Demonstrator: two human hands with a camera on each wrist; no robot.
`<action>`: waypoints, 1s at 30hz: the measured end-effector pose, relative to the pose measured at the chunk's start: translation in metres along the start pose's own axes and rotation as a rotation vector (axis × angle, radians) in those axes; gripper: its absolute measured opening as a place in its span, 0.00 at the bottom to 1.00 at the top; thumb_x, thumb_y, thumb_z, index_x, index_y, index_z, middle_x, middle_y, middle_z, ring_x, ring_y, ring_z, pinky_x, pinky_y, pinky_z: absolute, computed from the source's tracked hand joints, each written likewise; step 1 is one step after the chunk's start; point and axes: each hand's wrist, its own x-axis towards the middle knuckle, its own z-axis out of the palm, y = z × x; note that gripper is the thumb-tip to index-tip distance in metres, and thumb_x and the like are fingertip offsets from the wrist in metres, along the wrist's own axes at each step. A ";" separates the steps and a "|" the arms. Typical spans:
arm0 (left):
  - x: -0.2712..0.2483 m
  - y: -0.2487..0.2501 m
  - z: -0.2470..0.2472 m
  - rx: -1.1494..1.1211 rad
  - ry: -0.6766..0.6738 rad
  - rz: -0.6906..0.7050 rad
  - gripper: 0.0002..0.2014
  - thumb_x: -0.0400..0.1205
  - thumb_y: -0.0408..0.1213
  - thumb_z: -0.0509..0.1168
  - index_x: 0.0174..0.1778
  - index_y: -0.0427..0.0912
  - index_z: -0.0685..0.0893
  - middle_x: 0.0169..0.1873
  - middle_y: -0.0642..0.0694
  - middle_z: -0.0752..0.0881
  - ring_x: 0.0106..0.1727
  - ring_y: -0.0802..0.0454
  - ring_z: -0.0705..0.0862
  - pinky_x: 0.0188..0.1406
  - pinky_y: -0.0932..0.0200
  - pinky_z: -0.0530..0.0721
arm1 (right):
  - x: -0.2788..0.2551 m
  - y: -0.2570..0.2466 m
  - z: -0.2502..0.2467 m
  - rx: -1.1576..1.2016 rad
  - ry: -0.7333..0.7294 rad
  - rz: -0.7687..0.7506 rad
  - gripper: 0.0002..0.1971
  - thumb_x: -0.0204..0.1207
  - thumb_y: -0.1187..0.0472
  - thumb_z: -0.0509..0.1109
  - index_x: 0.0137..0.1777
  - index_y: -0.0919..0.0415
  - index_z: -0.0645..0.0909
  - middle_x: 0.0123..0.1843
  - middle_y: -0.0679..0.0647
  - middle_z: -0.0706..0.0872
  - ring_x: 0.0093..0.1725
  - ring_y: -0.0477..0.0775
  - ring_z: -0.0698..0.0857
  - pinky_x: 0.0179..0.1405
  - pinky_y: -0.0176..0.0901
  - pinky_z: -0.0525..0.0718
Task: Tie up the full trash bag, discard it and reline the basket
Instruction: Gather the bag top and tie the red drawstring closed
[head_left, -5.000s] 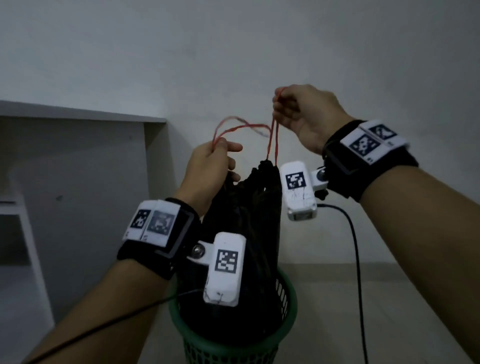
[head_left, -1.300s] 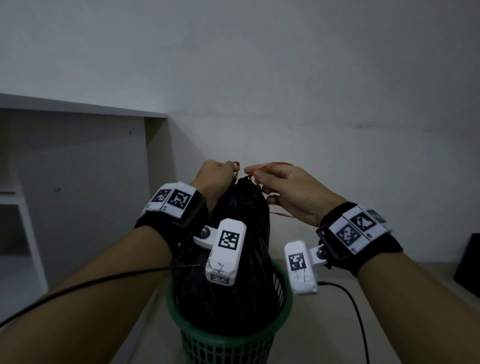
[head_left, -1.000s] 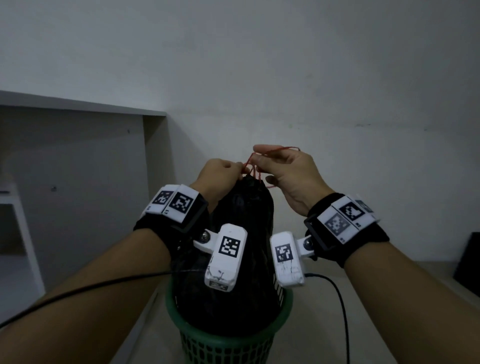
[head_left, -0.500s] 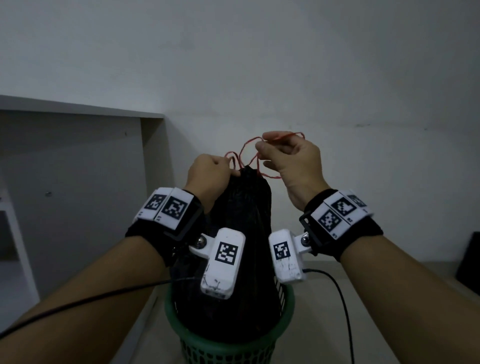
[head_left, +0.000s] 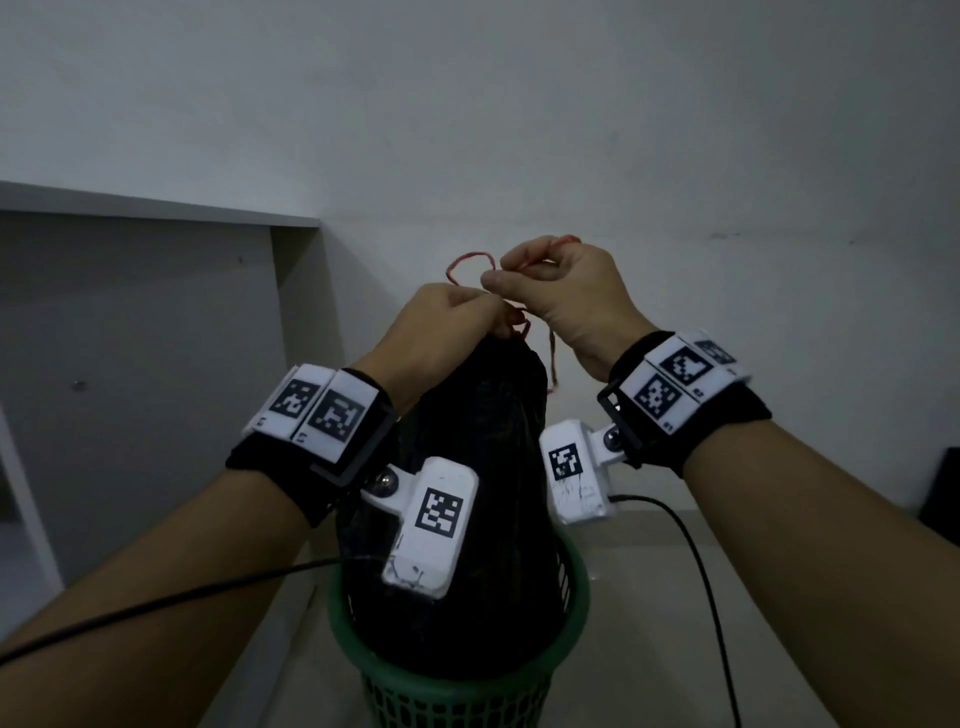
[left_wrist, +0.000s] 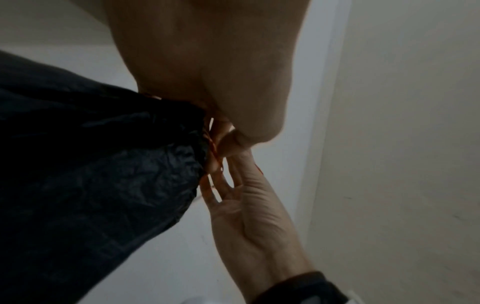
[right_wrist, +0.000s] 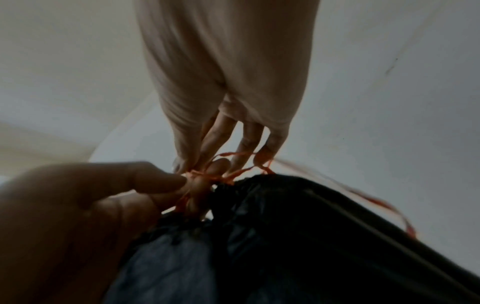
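Note:
A full black trash bag (head_left: 483, 467) stands in a green mesh basket (head_left: 577, 597), its neck gathered shut. My left hand (head_left: 441, 325) sits on top of the neck and pinches the red drawstring (head_left: 467, 258) there. My right hand (head_left: 558, 291) is just right of it and slightly higher, fingertips touching the left hand, pinching the same cord. A small red loop stands above the two hands, and a loose end hangs down by the bag. In the right wrist view the drawstring (right_wrist: 207, 176) crosses between the fingertips at the bag (right_wrist: 285, 236) neck.
A grey cabinet side (head_left: 156, 338) with a ledge stands to the left, and a plain wall rises behind. Black cables (head_left: 701, 571) trail from both wrist cameras. A dark object (head_left: 941, 493) sits at the far right edge. Pale floor surrounds the basket.
Five seconds ago the hands held the cords high and apart. They have since come down to the bag's neck; over the last second they closed together and a red loop formed above them.

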 end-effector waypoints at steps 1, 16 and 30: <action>0.000 -0.001 0.000 0.047 0.011 0.015 0.12 0.80 0.44 0.66 0.38 0.44 0.92 0.34 0.54 0.91 0.34 0.64 0.86 0.37 0.70 0.81 | 0.001 -0.001 -0.001 -0.006 -0.008 -0.001 0.12 0.67 0.73 0.81 0.45 0.66 0.82 0.36 0.59 0.90 0.34 0.50 0.90 0.36 0.36 0.87; 0.007 -0.018 -0.015 -0.018 0.067 -0.029 0.12 0.86 0.38 0.62 0.52 0.41 0.91 0.42 0.46 0.93 0.47 0.50 0.90 0.60 0.52 0.86 | -0.005 0.013 -0.023 -0.293 -0.141 -0.004 0.08 0.77 0.65 0.75 0.54 0.59 0.91 0.42 0.54 0.93 0.40 0.44 0.86 0.37 0.35 0.82; 0.002 -0.004 -0.047 0.101 -0.218 -0.043 0.10 0.78 0.39 0.74 0.49 0.37 0.92 0.47 0.40 0.93 0.47 0.54 0.89 0.52 0.63 0.85 | -0.019 0.016 -0.008 -0.339 -0.365 0.090 0.09 0.81 0.68 0.67 0.57 0.61 0.87 0.50 0.51 0.91 0.45 0.34 0.87 0.43 0.22 0.81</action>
